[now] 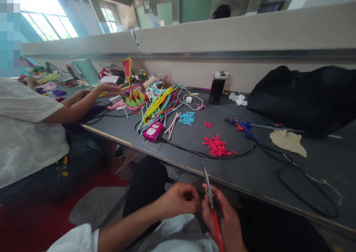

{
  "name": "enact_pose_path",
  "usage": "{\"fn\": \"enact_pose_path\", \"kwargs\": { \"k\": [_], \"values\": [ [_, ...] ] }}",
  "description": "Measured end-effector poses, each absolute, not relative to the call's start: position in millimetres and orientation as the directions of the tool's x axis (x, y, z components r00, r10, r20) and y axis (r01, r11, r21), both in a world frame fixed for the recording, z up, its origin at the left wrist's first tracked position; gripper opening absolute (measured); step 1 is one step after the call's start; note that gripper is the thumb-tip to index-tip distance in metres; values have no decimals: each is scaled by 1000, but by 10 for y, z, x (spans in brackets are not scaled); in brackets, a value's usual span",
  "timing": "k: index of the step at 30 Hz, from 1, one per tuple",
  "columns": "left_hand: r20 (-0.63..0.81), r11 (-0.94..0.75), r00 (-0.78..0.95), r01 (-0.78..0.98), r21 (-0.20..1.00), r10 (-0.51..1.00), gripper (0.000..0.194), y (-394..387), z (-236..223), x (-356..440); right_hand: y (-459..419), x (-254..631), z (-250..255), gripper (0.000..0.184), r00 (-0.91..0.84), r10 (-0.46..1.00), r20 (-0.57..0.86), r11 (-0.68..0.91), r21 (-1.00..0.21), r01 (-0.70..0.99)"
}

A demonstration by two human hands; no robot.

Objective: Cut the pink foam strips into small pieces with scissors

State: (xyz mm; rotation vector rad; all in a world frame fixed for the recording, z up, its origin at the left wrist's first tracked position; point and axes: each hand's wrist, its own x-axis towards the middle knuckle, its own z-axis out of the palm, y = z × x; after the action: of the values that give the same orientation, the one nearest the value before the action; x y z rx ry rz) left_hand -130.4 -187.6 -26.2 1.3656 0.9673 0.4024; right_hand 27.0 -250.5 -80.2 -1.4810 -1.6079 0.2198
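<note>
In my right hand (229, 216) is a pair of scissors (208, 187) with red handles, its blades pointing up toward the table edge. My left hand (179, 198) is curled close beside it, above my lap. Its fingertips are pressed together, and anything between them is hidden or too small to name. Just beyond the scissors, on the dark table (178, 148), lies a loose pile of short red pieces (217, 146). A smaller red cluster (208, 124) and a heap of short blue pieces (187, 118) lie farther back.
Colourful fuzzy stems (158, 105) lie around a magenta box (152, 131) with a black cable. To the right are a blue glue gun (244, 127), a beige scrap (289, 142) and a black bag (303, 96). A phone (216, 91) stands behind. A co-worker's arm (80, 101) reaches in at left.
</note>
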Motion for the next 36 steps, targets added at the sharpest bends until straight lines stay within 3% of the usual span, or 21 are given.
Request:
{"fn": "enact_pose_path", "kwargs": {
  "k": [4,12,15,20,23,26,30,36],
  "values": [
    [-19,-256,614,357,898,789,7,-1895,-220,-1299,-2460,274,-755,26,148,818,555,269,-597,755],
    [50,-387,644,394,834,763,10,-1926,-286,-1273,-2448,254,-671,25,184,807,560,242,-600,763],
    [59,-372,627,382,846,777,9,-1942,-326,-1247,-2454,259,-649,25,215,800,560,240,-627,741],
    [5,-193,493,333,923,870,7,-1897,-221,-1216,-2493,321,-588,28,223,885,409,169,-728,665],
    [-73,24,358,139,990,931,8,-1807,-52,-1211,-2499,348,-633,31,223,892,393,157,-731,664],
    [-129,166,276,-115,979,952,16,-1717,84,-1194,-2486,344,-731,30,214,851,479,204,-677,707],
    [-112,166,217,-249,954,970,17,-1659,148,-1137,-2483,342,-815,31,178,829,530,235,-620,749],
    [-126,192,234,-290,938,964,17,-1669,170,-1050,-2513,374,-884,33,152,851,503,219,-602,768]
  ]
}}
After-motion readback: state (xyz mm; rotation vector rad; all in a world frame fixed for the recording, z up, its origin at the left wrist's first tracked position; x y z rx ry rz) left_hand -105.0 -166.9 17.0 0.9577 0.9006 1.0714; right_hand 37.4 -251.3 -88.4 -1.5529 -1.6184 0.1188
